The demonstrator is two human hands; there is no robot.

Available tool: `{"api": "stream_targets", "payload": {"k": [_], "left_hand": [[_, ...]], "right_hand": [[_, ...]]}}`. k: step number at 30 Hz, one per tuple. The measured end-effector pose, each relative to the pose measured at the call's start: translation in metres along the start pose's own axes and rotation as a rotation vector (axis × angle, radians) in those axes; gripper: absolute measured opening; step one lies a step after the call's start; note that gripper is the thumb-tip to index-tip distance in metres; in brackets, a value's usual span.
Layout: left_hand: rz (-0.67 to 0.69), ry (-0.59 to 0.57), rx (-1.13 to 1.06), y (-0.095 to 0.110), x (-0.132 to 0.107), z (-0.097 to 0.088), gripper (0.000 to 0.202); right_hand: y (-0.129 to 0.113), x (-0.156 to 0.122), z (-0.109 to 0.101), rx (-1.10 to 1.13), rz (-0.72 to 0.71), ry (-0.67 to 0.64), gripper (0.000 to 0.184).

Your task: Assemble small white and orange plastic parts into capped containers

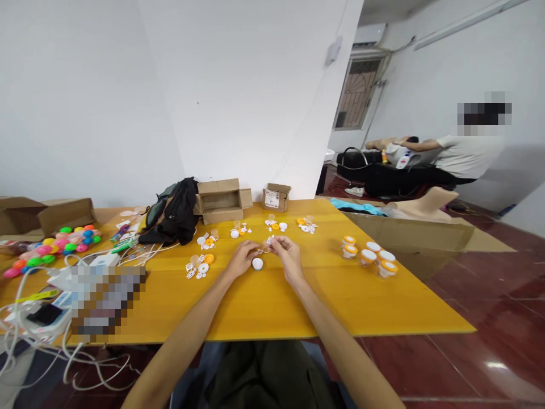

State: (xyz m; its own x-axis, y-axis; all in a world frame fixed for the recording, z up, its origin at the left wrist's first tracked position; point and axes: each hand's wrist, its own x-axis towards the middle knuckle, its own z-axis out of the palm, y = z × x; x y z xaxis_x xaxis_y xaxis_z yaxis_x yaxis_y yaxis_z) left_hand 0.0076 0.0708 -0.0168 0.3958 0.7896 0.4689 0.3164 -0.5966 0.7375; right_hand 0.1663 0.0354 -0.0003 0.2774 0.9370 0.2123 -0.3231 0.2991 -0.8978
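Yellow flat tabletop nearest. Round white plastic cap sits on it, between the 2 hands, just beside the left fingertips. Left hand: fingers curled, low over the table; can't tell if it grips anything. Right hand: fingertips pinched on a small white perforated plastic part, just above the table, farther out than the cap. Right side: 6 clear plastic jars with orange-rimmed white lids, grouped. 5 small piles of white, orange and clear plastic parts run from left of the hands to beyond them. Far edge: 2 open brown cardboard boxes, black fabric bag left of them. Background right: seated person in white shirt.
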Motion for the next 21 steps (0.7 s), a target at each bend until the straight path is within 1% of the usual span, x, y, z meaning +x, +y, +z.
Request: {"api": "stream_targets", "payload": {"k": [4, 8, 12, 17, 21], "left_hand": [[0.013, -0.040, 0.072, -0.002, 0.000, 0.002, 0.017], [0.037, -0.018, 0.081, 0.000, -0.002, 0.005, 0.014], [0.018, 0.020, 0.070, 0.003, -0.003, 0.007, 0.017], [-0.059, 0.135, -0.065, 0.005, -0.002, 0.005, 0.014], [-0.115, 0.151, -0.268, 0.007, 0.000, 0.005, 0.006]], "right_hand": [[0.001, -0.001, 0.001, -0.004, 0.033, -0.015, 0.040], [0.003, -0.002, -0.002, -0.030, 0.059, -0.031, 0.044], [0.006, -0.002, -0.008, -0.041, 0.063, -0.060, 0.041], [0.009, 0.000, -0.011, -0.087, 0.068, -0.118, 0.038], [0.011, 0.002, -0.009, -0.065, 0.095, -0.134, 0.037]]}}
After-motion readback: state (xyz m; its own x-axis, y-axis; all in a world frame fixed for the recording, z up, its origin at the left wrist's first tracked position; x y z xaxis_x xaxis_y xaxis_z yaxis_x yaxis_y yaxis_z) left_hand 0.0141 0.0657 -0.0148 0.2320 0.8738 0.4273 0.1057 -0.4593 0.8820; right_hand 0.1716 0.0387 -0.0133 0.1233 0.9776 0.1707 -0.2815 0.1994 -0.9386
